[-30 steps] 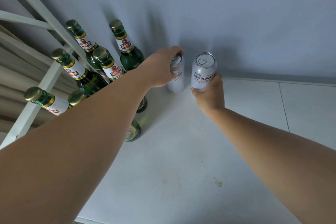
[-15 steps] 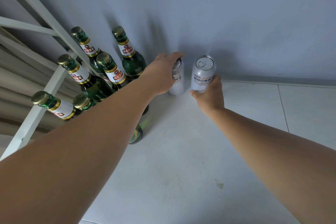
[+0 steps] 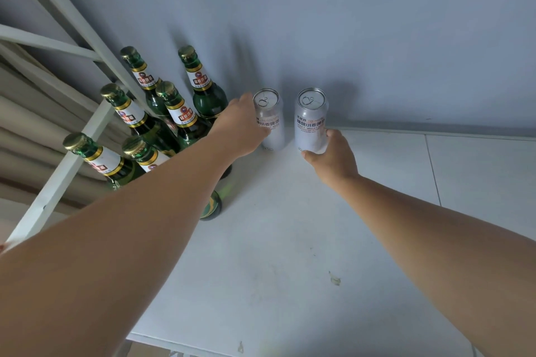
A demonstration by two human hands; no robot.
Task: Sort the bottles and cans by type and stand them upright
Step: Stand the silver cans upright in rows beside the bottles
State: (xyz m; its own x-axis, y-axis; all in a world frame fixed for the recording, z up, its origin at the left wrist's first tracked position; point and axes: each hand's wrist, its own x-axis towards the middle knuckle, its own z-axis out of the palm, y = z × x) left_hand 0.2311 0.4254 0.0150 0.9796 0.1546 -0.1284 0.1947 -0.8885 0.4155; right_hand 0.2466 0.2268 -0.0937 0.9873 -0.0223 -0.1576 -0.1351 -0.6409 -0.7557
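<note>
Cans stand upright near the wall: left hand (image 3: 240, 130) grips one can (image 3: 269, 120), right hand (image 3: 333, 156) another (image 3: 311, 122); green bottles (image 3: 185, 113) at nine o'clock.

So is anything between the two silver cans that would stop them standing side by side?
Nothing visible: bare white tabletop separates the left silver can, held by the left hand, from the right silver can, held by the right hand.

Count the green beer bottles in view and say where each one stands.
6, upright, left of the cans: two by the wall, two in the middle, two nearest. The left forearm may hide more.
</note>
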